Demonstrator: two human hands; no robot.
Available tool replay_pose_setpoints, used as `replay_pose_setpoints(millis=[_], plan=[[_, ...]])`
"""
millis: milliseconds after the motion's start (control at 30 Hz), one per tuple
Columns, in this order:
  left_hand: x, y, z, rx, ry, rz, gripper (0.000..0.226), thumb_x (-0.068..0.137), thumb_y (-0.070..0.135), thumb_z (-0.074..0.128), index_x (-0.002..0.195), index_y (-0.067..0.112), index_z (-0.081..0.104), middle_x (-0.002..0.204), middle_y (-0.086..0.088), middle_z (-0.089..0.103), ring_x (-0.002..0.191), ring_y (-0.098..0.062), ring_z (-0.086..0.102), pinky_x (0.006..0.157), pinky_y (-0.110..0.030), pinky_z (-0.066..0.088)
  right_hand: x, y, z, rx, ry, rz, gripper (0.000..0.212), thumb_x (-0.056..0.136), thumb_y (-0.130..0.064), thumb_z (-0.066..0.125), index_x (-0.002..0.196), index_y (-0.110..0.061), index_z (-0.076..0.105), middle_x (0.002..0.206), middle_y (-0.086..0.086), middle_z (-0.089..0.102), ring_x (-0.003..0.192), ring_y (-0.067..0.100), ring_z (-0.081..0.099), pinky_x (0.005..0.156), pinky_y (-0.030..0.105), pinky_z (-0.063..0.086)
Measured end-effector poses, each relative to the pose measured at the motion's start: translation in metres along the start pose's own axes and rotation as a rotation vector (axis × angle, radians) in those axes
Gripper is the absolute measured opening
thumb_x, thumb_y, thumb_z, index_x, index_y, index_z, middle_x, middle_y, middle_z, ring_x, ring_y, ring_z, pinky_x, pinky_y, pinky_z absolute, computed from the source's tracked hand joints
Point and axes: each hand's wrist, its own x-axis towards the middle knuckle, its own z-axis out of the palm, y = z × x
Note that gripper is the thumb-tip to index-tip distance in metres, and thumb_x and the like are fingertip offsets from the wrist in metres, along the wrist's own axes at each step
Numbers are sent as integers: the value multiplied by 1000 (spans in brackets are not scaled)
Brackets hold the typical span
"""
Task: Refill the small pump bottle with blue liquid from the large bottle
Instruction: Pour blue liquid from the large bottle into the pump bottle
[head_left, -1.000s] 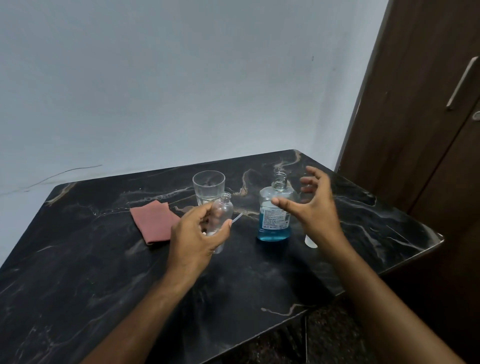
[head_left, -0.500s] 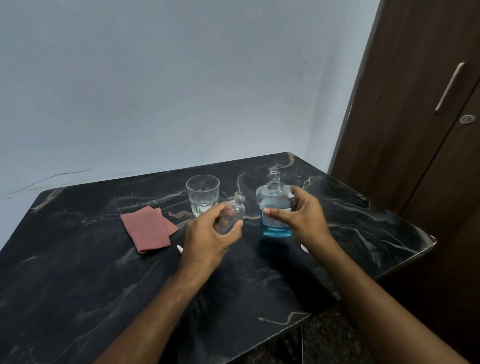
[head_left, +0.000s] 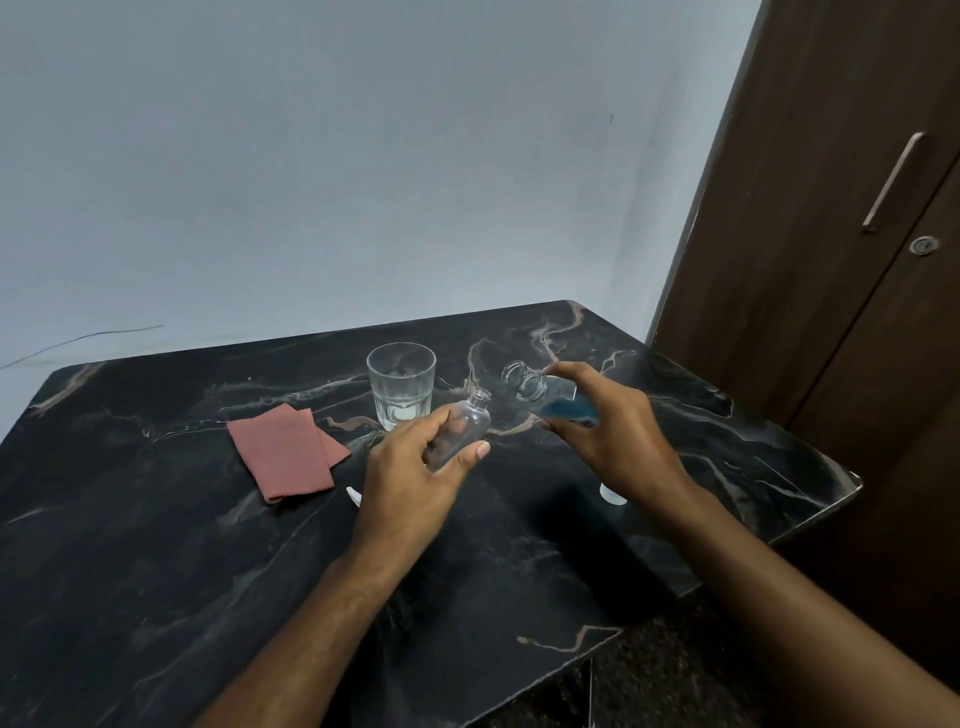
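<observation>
My left hand (head_left: 415, 478) grips the small clear bottle (head_left: 465, 423), uncapped and leaning to the right, above the black marble table (head_left: 156, 545). My right hand (head_left: 613, 436) holds the large bottle (head_left: 550, 397) tipped to the left, its open neck pointing toward the small bottle's mouth. The two mouths are a little apart. Blue liquid pools in the large bottle's lower side, partly hidden by my fingers. No stream of liquid is visible between them.
A clear drinking glass (head_left: 401, 384) stands just behind the small bottle. A folded reddish cloth (head_left: 283, 449) lies to the left. A white piece (head_left: 354, 494) peeks out beside my left wrist, another white piece (head_left: 612, 493) under my right wrist. A dark wooden door (head_left: 831, 234) stands right.
My right hand reached the large bottle, closed on it, lifted it off the table and tilted it left toward the small bottle. The left hand kept hold of the small bottle.
</observation>
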Motion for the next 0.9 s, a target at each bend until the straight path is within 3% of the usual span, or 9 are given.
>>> replay_pose_setpoints(millis=[300, 733, 900], plan=[[2, -10, -3, 95, -37, 36, 50, 82, 34, 81, 129, 35, 65, 98, 33, 64, 106, 8, 61, 90, -4, 43, -2, -2, 6, -117, 29, -77, 58, 81, -17, 83, 131, -28, 57, 119, -1, 70, 102, 15, 66, 88, 31, 57], [4, -14, 1, 135, -43, 58, 52, 82, 33, 82, 130, 34, 65, 96, 35, 63, 103, 8, 59, 86, -2, 41, -5, -5, 5, -226, 8, -137, 55, 84, -16, 81, 133, -25, 57, 120, 0, 69, 106, 18, 64, 87, 32, 53], [3, -17, 1, 158, -54, 57, 52, 82, 35, 81, 130, 33, 65, 96, 31, 63, 102, 2, 61, 86, -10, 45, -4, -5, 3, -254, -9, -141, 56, 85, -15, 79, 136, -24, 55, 124, 1, 68, 110, 19, 62, 89, 31, 51]])
